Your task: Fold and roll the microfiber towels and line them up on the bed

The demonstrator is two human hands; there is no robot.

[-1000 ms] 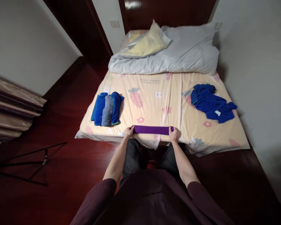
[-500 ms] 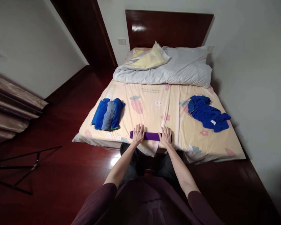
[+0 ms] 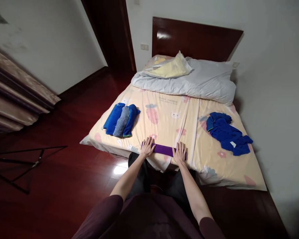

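A narrow purple strip of folded cloth [image 3: 163, 149] lies crosswise near the front edge of the bed. My left hand [image 3: 147, 147] rests flat on its left end, fingers spread and pointing away from me. On the right end lies my right hand [image 3: 180, 152], also open with the palm down. To the left are neatly folded or rolled blue cloths [image 3: 112, 120] with a grey fuzzy roll [image 3: 121, 122] among them. At the right, a crumpled blue cloth [image 3: 228, 132] with a white label is spread loosely.
The bed [image 3: 137, 96] has a patterned cream sheet. A grey quilt [image 3: 206, 78] and a yellow pillow [image 3: 173, 68] lie by the dark headboard [image 3: 194, 39]. Black stand legs [image 3: 27, 162] are on the floor at left, below a curtain [image 3: 17, 93]. A wall borders the bed's right side.
The camera view has tilted and shifted, so the bed appears lower at right. Both hands stay on the purple cloth, with no clear movement along it.
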